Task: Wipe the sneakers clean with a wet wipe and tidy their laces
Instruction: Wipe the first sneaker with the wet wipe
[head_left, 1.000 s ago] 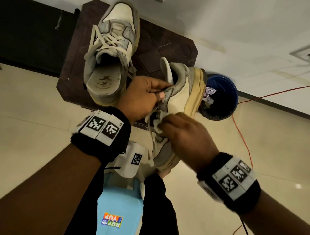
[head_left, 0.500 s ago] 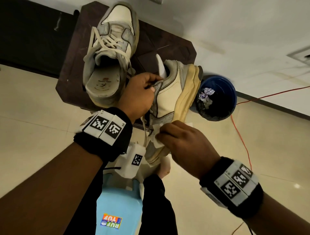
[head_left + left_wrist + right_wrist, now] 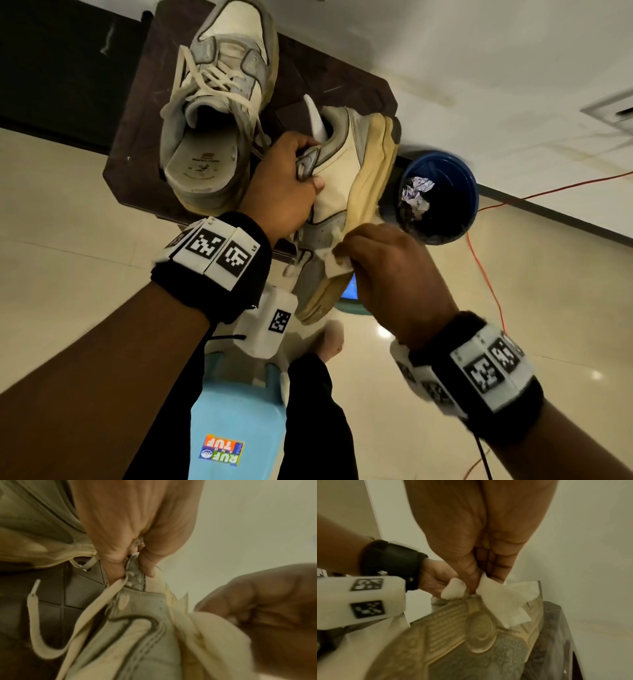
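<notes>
My left hand (image 3: 287, 185) grips a grey and cream sneaker (image 3: 346, 192) by its lace panel, holding it on its side in the air with the yellowed sole (image 3: 471, 635) turned right. In the left wrist view the fingers (image 3: 120, 555) pinch the eyelet edge of the held sneaker (image 3: 137, 615), and a loose lace (image 3: 34, 615) hangs down. My right hand (image 3: 387, 267) pinches a white wet wipe (image 3: 337, 263) and presses it to the shoe's side near the sole; the wet wipe (image 3: 503, 601) is bunched. The other sneaker (image 3: 215, 113) sits upright on the dark stool (image 3: 137, 130), laces slack.
A blue bin (image 3: 442, 195) with crumpled paper inside stands on the floor right of the stool. A red cable (image 3: 486, 274) runs across the tiles. A light blue plastic stool (image 3: 236, 428) and a leg in black trousers (image 3: 315, 428) are below my hands.
The held sneaker has rolled so its sole faces more to the right. My right hand with the wipe has slid down the shoe's side toward the sole edge.
</notes>
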Available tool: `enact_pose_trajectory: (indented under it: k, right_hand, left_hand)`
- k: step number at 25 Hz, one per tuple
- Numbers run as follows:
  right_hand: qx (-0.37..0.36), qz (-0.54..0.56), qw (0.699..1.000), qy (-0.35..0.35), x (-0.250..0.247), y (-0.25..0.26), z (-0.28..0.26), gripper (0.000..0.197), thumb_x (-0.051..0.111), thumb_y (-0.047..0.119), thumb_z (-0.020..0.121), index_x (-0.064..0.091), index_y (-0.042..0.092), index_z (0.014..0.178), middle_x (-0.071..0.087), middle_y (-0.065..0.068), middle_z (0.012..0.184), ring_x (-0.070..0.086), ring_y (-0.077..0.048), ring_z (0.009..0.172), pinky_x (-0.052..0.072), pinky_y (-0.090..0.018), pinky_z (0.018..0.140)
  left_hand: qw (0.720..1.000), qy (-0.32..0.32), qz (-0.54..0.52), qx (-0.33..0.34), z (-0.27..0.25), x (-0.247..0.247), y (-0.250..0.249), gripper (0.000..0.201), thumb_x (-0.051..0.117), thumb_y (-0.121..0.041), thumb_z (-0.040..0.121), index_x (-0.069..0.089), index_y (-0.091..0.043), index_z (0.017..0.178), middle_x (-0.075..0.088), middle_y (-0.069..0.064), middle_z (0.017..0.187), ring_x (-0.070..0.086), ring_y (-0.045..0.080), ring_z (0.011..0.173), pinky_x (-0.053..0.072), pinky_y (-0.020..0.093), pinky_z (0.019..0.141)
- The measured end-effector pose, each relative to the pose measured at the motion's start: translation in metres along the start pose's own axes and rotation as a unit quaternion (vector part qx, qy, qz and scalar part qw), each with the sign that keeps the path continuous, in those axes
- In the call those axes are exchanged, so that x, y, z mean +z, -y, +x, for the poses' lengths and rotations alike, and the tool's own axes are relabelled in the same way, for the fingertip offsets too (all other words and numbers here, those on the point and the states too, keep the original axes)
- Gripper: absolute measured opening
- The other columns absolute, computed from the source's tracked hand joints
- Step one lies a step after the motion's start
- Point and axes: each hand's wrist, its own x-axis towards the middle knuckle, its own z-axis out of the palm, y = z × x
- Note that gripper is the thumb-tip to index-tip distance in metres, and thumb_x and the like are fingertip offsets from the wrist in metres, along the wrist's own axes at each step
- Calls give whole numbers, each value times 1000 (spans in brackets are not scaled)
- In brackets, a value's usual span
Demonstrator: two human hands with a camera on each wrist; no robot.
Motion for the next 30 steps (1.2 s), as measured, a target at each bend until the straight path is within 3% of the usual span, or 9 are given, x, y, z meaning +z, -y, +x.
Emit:
enact_pose_trajectory:
  k: [4,6,9,14,19,21,23,26,30]
  right_hand:
    - [-25,-55,998,-15,3,5,-1,19,61,-3,73,70,7,87,66,-9,85,60,-29,74,52,-34,60]
    - [17,-37,996,-84,0,-10,15,16,59,1,79,71,4,89,67,-13,86,62,-31,75,54,-38,64]
    - [79,-11,988,-130,-6,-35,33,19,57,3,80,71,4,92,67,-13,89,63,-31,78,55,-43,65]
    - [40,-27,992,-118,1,-24,3,18,56,10,83,70,5,93,68,-12,91,62,-31,79,54,-41,65]
    - [7,-68,994,-84,8,-14,-37,25,63,-9,74,69,2,95,67,-13,95,62,-33,81,55,-40,62]
    - [16,-57,993,-106,3,-25,-25,22,62,-4,74,70,1,93,67,-14,94,63,-33,80,55,-39,64]
    - [54,-29,990,-125,-4,-39,1,19,63,-1,76,71,2,93,67,-14,92,63,-34,80,54,-43,65]
    - [75,-40,989,-122,-8,-51,26,20,58,5,80,71,4,95,68,-14,92,64,-33,81,54,-47,66]
    - [4,-47,994,-100,-5,-38,-7,20,64,-1,76,71,3,94,67,-15,93,64,-34,80,55,-44,64]
  left_hand:
    - [999,-32,-26,35,11,0,-13,42,60,-5,86,48,-15,125,56,-4,121,53,9,112,42,23,99]
    - [1000,-6,-17,26,15,-2,-14,45,63,-8,85,46,-14,126,56,-4,121,54,8,111,44,22,97]
    - [998,64,-9,6,11,-5,-13,57,75,-13,75,44,-17,123,59,-6,119,57,10,111,47,35,99]
    - [996,77,33,12,10,-3,-6,64,79,-16,71,43,-18,124,57,-7,122,55,12,115,44,38,103]
    - [994,93,58,16,10,0,-12,54,77,-16,75,44,-20,117,49,-23,97,54,4,102,43,21,93]
    - [992,109,60,30,10,1,-13,53,77,-18,75,43,-23,115,53,-20,103,54,2,103,43,19,95]
    - [989,131,53,47,10,3,-14,58,77,-18,75,41,-23,120,58,-12,118,56,5,112,44,26,101]
    - [983,136,95,72,10,8,-17,62,75,-23,77,38,-19,125,56,-8,126,54,9,117,44,31,102]
    - [980,106,143,84,11,11,-17,66,76,-35,73,37,-23,126,58,-5,124,54,18,117,45,45,100]
